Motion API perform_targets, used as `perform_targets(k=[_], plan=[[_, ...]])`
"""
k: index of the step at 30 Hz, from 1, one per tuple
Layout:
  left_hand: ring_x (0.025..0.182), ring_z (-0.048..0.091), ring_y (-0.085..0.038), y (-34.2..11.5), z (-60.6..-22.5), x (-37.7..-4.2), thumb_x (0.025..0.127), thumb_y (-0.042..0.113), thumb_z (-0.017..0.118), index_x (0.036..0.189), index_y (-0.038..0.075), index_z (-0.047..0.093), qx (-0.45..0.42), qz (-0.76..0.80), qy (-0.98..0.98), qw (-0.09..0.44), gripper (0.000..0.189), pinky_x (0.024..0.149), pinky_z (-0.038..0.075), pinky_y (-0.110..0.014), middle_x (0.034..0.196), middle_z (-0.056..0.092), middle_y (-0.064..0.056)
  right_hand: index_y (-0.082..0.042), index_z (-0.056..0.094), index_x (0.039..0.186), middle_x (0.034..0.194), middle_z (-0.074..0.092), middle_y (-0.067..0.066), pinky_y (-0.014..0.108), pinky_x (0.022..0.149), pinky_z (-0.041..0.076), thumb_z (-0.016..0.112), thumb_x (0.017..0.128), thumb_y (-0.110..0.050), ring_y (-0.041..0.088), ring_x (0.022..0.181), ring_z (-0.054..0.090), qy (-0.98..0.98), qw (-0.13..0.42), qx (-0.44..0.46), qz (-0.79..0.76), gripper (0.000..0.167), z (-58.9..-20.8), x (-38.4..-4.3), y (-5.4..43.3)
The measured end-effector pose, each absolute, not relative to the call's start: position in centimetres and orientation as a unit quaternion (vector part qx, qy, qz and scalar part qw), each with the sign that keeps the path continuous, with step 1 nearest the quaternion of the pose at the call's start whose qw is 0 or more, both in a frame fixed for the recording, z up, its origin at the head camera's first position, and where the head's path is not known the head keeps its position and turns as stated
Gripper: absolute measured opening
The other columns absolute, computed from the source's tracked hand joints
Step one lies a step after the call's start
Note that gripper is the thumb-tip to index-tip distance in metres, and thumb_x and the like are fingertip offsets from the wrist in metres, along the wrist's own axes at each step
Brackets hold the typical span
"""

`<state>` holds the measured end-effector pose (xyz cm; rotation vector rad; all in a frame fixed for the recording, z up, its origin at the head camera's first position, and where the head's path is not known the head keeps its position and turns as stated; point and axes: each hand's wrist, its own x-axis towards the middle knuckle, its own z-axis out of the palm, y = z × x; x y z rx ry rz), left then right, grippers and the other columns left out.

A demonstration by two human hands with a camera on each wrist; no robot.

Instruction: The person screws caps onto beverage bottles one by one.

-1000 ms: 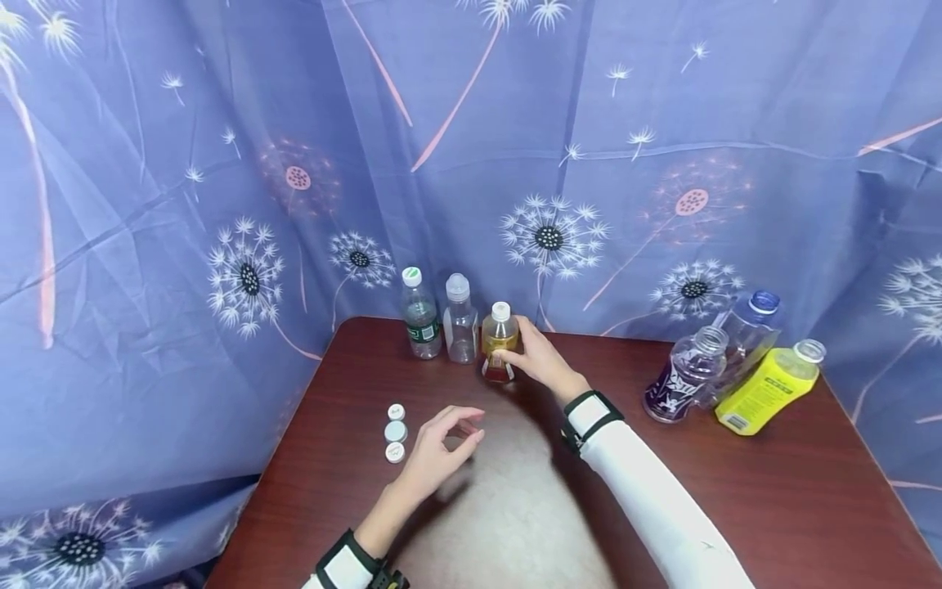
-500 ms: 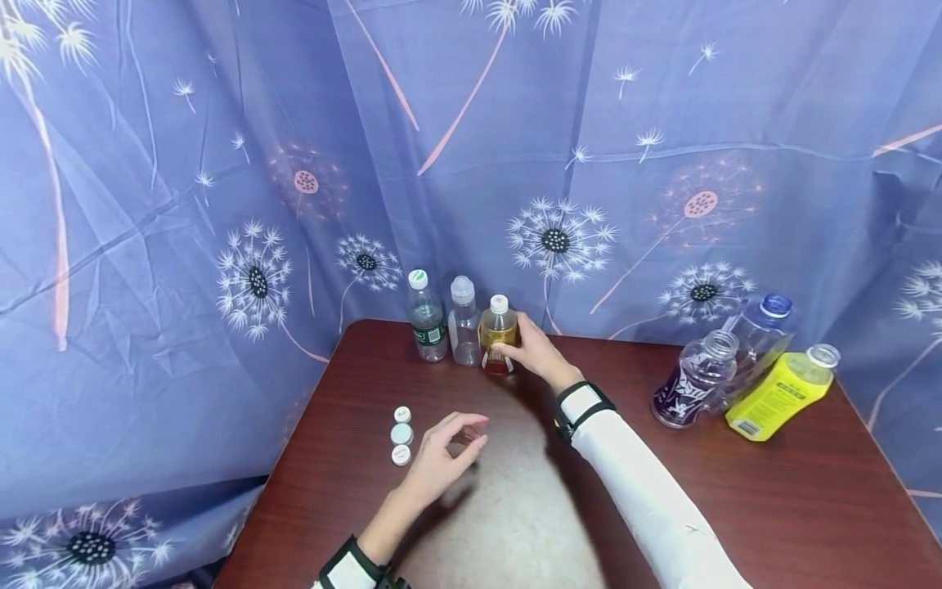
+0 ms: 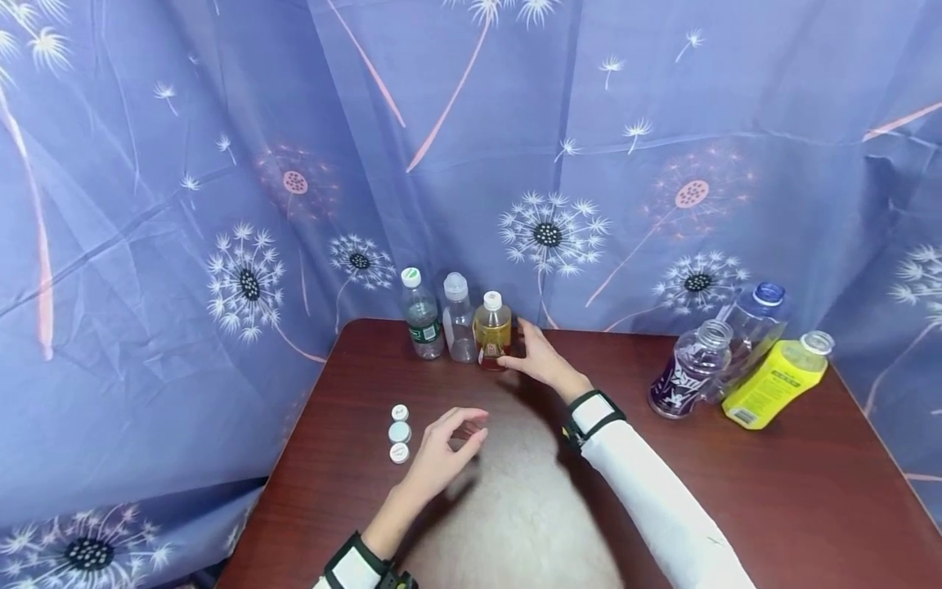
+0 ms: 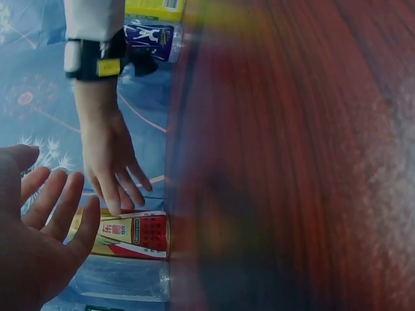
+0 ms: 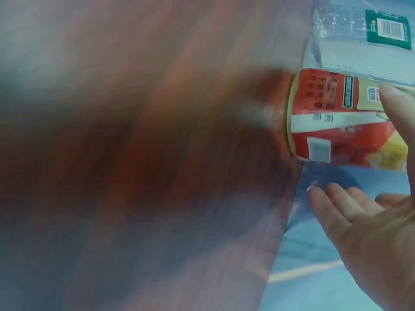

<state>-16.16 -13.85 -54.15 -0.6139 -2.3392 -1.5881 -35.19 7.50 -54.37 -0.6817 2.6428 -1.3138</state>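
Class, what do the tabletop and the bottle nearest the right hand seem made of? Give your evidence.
Tabletop: glossy wood or wood-look laminate; reddish-brown grain, pale glare. Bottle: probably clear, smooth plastic, see-through near the top, though glass remains possible.

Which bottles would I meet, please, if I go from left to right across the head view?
Green-label bottle, clear bottle, amber bottle, purple bottle, yellow bottle. I leave out the blue-topped bottle, because it overlaps its neighbours.
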Motion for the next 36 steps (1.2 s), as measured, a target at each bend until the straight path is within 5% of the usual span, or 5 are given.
perform_targets(k=[9,16,26,36], plan=[[0.094,0.070,-0.014,-12.9,-53.8,-16.0,0.098,0.006,0.072,0.122,0.007,0.072,-0.210,-0.551,-0.799,0.118,0.024,0.080,0.063,-0.034,0.108,0.073,-0.015,0.008,0.052,0.139,0.129,0.061,0.029,0.060,0.098,0.052,0.073,0.096,-0.013,0.047,0.117,0.062,0.859,-0.051,-0.218,-0.461,0.053,-54.2,-28.5,12.5],[0.094,0.069,-0.012,-12.2,-54.1,-15.4,0.097,0.005,0.073,0.121,0.006,0.072,-0.214,-0.550,-0.800,0.110,0.025,0.078,0.063,-0.038,0.107,0.073,-0.008,0.003,0.061,0.130,0.119,0.070,0.020,0.046,0.087,0.060,0.069,0.098,-0.008,0.030,0.100,0.071,0.845,-0.060,-0.248,-0.469,0.035,-53.7,-21.4,15.0],[0.094,0.069,-0.012,-10.9,-54.3,-14.8,0.098,0.008,0.072,0.122,0.002,0.071,-0.225,-0.556,-0.795,0.089,0.024,0.079,0.063,-0.038,0.109,0.073,-0.005,-0.003,0.064,0.125,0.108,0.072,0.015,0.035,0.079,0.061,0.069,0.098,-0.004,0.011,0.095,0.068,0.835,-0.057,-0.235,-0.495,0.027,-53.5,-14.7,17.9],[0.093,0.069,-0.013,-10.4,-54.1,-14.9,0.098,0.008,0.072,0.122,0.010,0.072,-0.234,-0.559,-0.791,0.084,0.025,0.080,0.063,-0.036,0.109,0.073,-0.015,-0.003,0.064,0.126,0.107,0.073,0.008,0.033,0.077,0.061,0.070,0.098,-0.005,0.012,0.094,0.069,0.841,-0.063,-0.224,-0.489,0.028,-53.6,-13.5,18.4]])
